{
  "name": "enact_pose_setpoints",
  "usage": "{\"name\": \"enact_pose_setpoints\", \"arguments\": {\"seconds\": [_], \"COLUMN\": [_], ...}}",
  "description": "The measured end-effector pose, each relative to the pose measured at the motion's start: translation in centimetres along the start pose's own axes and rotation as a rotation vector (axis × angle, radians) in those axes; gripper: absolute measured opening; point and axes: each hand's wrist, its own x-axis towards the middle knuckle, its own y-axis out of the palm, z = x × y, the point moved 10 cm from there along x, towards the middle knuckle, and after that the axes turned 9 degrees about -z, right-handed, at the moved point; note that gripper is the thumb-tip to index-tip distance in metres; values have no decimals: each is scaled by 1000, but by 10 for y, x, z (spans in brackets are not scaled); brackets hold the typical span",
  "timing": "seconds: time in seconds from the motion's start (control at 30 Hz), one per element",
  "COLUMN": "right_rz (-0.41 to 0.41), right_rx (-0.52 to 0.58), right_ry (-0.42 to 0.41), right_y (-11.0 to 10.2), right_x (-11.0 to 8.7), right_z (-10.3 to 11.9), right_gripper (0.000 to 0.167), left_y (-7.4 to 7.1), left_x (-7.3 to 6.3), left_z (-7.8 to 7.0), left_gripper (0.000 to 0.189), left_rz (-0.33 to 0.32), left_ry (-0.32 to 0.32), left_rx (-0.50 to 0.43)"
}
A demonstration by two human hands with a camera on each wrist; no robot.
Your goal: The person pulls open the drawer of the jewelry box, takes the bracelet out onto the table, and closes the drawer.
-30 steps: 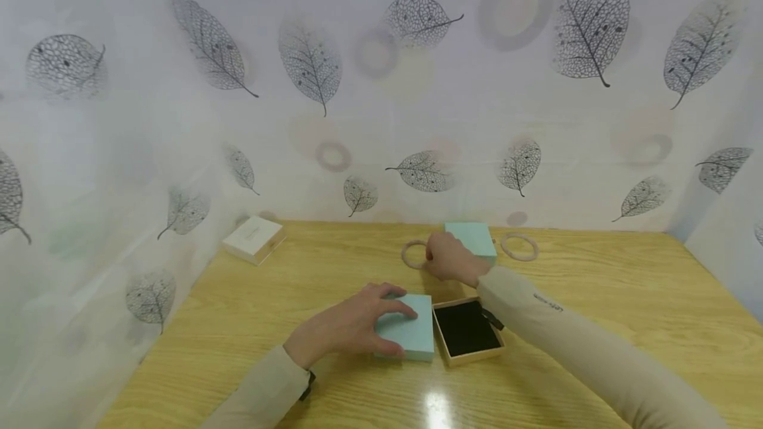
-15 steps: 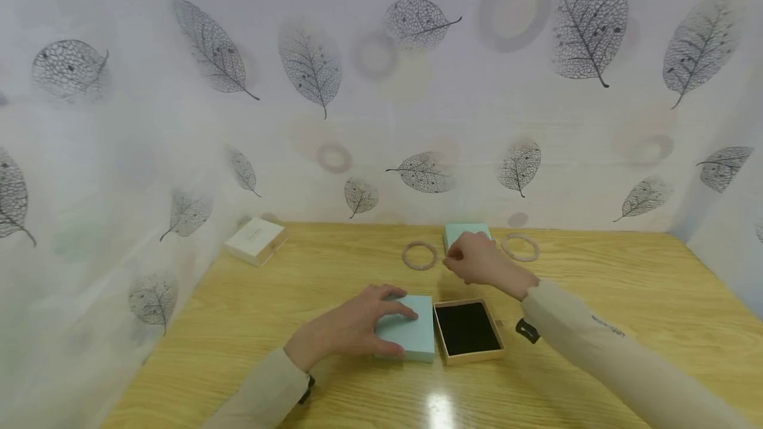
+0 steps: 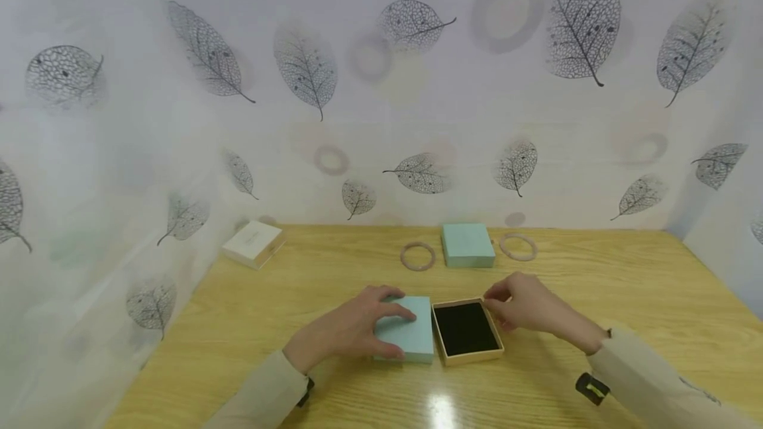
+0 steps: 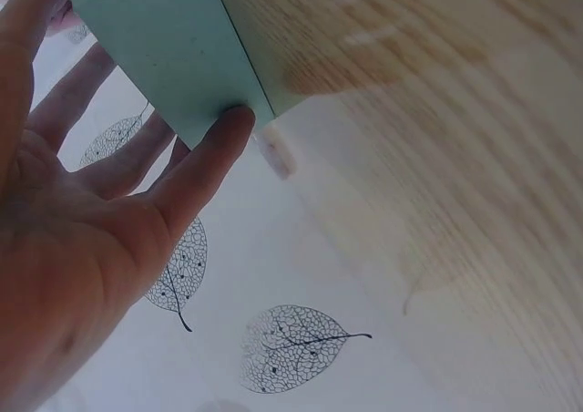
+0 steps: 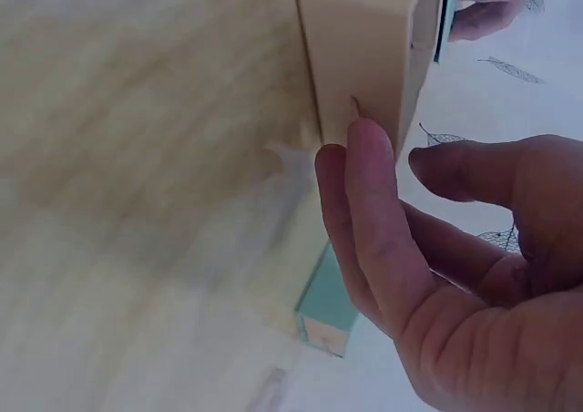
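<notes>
My left hand grips the light turquoise box sleeve, thumb on its near side and fingers over the top and far side. Just right of the sleeve lies a tan box tray with a black lining. My right hand is at the tray's far right corner. In the right wrist view its fingertip is at a small tab on the tan wall, and the thumb stands apart. Behind lie two pale ring-shaped bangles, one left and one right of a second turquoise box.
A white box sits at the back left corner of the wooden table. A leaf-patterned curtain hangs behind the table and along its sides.
My right hand has come from the left bangle, past the front of the rear turquoise box, toward me to the tan tray's right side. The left hand has stayed on the sleeve.
</notes>
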Motion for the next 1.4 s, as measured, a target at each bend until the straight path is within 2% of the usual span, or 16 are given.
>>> {"name": "enact_pose_setpoints", "arguments": {"seconds": [0.2,0.4,0.53,0.8,1.17,1.4], "right_rz": [2,69,75,46,43,45], "right_rx": [138,364,448,498,505,540], "right_ry": [72,120,149,166,190,183], "right_y": [5,17,22,26,31,37], "right_x": [-12,-18,-20,-23,-27,-30], "right_z": [-18,-24,-27,-29,-31,-29], "right_gripper": [35,46,49,48,45,50], "left_y": [0,0,0,-1,0,-1], "left_x": [-1,-1,-1,-1,-2,-3], "left_z": [-1,0,0,0,0,0], "left_gripper": [54,54,54,55,54,54], "left_rz": [5,11,7,-5,-11,-13], "left_ry": [11,3,8,18,27,19], "left_rx": [4,-4,-10,5,14,11]}}
